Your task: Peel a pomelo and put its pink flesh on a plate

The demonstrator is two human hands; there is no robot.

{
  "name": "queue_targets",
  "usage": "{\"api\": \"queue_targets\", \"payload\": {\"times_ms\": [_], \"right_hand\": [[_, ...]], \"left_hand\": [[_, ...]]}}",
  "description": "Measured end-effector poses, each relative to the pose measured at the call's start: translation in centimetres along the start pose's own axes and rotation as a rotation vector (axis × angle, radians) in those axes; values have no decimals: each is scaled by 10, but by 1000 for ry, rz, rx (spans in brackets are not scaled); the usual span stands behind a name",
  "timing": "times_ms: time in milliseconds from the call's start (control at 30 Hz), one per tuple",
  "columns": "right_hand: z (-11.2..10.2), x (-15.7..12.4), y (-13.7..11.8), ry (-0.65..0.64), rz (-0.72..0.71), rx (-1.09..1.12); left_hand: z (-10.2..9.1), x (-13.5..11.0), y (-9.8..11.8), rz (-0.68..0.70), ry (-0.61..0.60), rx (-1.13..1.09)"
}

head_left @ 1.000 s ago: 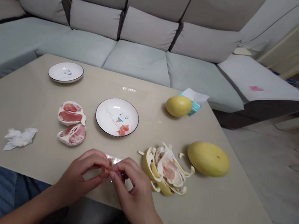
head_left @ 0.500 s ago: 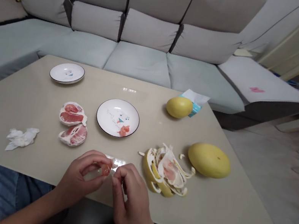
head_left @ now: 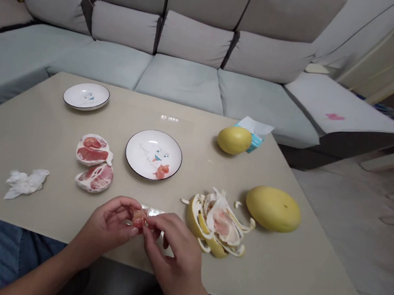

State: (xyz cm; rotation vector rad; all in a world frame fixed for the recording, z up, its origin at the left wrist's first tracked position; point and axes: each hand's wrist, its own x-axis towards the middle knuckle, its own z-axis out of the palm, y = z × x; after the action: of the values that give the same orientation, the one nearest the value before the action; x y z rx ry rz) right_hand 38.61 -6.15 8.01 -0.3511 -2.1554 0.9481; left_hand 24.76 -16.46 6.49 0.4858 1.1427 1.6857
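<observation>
Between the fingers of my left hand [head_left: 111, 224] is a small pink piece of pomelo flesh [head_left: 139, 218]. My right hand [head_left: 176, 253] meets it from the other side, thumb and forefinger pinched at the piece's right edge. Just beyond my hands, a white plate [head_left: 145, 151] with a dark rim and a cartoon print carries a few pink bits of pomelo flesh [head_left: 161, 171]. Two peeled pomelo chunks [head_left: 94, 177] with red flesh and white pith lie to the left. Right of my hands sits a heap of pomelo peel [head_left: 219, 225], yellow outside and white inside.
A whole yellow pomelo [head_left: 273, 209] lies at the right, another pomelo [head_left: 234, 140] farther back against a blue tissue pack [head_left: 256, 141]. A second plate [head_left: 86, 96] stands at the back left, a crumpled tissue [head_left: 26, 183] at the front left. Behind the table [head_left: 193, 167] runs a grey sofa [head_left: 185, 82].
My right hand has moved left, closing the gap to my left hand, and its fingertips now touch the pomelo piece. The view has shifted slightly; the things on the table stay put.
</observation>
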Motion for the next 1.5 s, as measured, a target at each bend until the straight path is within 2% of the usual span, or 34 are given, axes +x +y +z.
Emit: {"api": "queue_targets", "payload": {"times_ms": [233, 367, 433, 533, 633, 833, 933, 1100, 1233, 1500], "right_hand": [[-3, -5, 7, 63, -312, -450], [-2, -6, 7, 42, -365, -573], [-1, -6, 6, 45, -315, -514], [-2, -3, 2, 41, -170, -292], [-6, 1, 0, 34, -46, -112], [-14, 4, 4, -17, -49, -37], [-13, 4, 5, -22, -1, -8], [-13, 8, 4, -54, 214, 117], [-13, 10, 2, -75, 320, 150], [-13, 11, -3, -90, 334, 84]], "left_hand": [[2, 1, -1, -110, 75, 16], [2, 0, -2, -153, 58, 38], [3, 0, -1, -206, 33, 8], [4, 0, 2, -300, -21, -55], [3, 0, 4, -338, -72, -100], [-3, 0, 3, -348, -76, -113], [-3, 1, 1, -281, -84, -69], [-1, 2, -3, -57, -100, 24], [-2, 0, -5, 90, -141, 122], [1, -4, -1, 331, -76, 528]]}}
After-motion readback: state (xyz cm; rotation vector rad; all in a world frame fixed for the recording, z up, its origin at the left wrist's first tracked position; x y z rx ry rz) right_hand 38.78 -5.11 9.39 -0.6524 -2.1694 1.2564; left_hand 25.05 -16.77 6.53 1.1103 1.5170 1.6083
